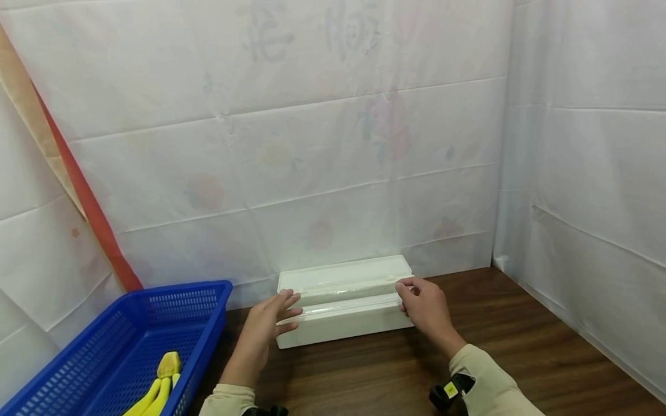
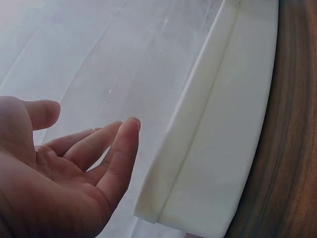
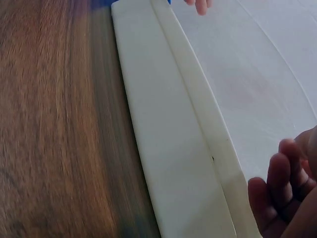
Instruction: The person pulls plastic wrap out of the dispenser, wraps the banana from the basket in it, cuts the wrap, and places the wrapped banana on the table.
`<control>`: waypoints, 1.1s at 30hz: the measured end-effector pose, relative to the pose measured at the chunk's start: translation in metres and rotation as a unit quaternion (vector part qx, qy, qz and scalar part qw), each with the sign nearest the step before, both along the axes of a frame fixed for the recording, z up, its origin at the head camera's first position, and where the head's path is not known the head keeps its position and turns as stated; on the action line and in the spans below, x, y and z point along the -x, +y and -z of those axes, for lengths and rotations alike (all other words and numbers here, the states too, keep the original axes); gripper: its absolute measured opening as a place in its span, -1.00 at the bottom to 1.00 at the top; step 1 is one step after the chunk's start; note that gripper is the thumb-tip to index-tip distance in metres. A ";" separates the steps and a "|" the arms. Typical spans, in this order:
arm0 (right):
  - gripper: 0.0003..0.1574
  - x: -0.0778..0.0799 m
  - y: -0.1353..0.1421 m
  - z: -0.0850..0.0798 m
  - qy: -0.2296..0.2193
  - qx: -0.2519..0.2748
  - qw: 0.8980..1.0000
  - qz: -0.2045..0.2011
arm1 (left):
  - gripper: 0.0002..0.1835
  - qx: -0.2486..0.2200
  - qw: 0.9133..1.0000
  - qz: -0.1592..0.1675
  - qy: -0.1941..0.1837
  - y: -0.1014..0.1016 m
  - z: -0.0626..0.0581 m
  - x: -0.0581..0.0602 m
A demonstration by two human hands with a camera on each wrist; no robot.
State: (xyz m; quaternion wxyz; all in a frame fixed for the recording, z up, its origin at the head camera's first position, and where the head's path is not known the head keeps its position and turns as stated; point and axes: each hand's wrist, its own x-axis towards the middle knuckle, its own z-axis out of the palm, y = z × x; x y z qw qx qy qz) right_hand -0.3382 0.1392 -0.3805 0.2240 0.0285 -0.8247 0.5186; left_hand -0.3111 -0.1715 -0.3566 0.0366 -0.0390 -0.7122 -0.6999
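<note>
A long white box (image 1: 346, 326) with its lid (image 1: 343, 271) raised at the back stands on the table in the head view. Glossy clear plastic film (image 1: 340, 290) runs along its top between the two hands. My left hand (image 1: 265, 318) is at the box's left end, fingers spread; the left wrist view shows its thumb (image 2: 44, 113) well apart from the fingers. At the right end, my right hand (image 1: 426, 303) pinches with thumb and forefinger at the film's end. Its other fingers (image 3: 277, 171) are curled beside the box in the right wrist view; the pinch itself is hidden there.
A blue perforated basket (image 1: 122, 323) stands at the left, with yellow bananas (image 1: 158, 393) inside. White sheeting (image 1: 312, 144) hangs close behind the box and down the right side. The dark wood table (image 1: 494, 323) extends in front and to the right.
</note>
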 end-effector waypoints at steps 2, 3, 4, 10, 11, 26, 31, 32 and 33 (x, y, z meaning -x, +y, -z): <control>-0.74 0.000 0.000 0.000 0.004 0.010 1.000 -0.005 | -0.41 0.002 1.000 0.003 -0.003 -0.001 -0.001 0.000; -0.75 -0.001 -0.001 0.000 0.007 0.014 1.000 -0.007 | -0.41 0.001 1.000 0.003 -0.005 -0.001 -0.001 0.000; -0.75 -0.001 -0.001 0.000 0.011 0.015 1.000 -0.007 | -0.42 -0.001 1.000 0.004 -0.006 -0.002 -0.002 0.000; -0.79 -0.003 -0.001 0.000 0.016 0.027 0.999 -0.009 | -0.41 -0.021 1.000 0.010 -0.014 -0.002 -0.001 0.002; -0.79 -0.003 -0.001 0.000 0.013 0.038 0.999 -0.015 | -0.41 -0.026 0.999 0.011 -0.016 -0.002 -0.001 0.002; -0.71 -0.004 -0.001 -0.001 0.039 0.029 0.999 -0.024 | -0.22 -0.094 0.994 0.049 -0.003 0.001 0.000 0.006; -0.64 -0.005 -0.004 -0.006 0.033 0.016 0.999 -0.026 | -0.24 -0.103 0.992 0.068 0.008 0.000 -0.001 0.004; -0.63 -0.005 -0.004 -0.007 0.033 0.017 0.999 -0.031 | -0.24 -0.106 0.992 0.072 0.010 0.000 -0.002 0.003; -0.62 -0.005 -0.005 -0.008 0.033 0.018 0.999 -0.037 | -0.24 -0.108 0.991 0.075 0.011 0.000 -0.002 0.003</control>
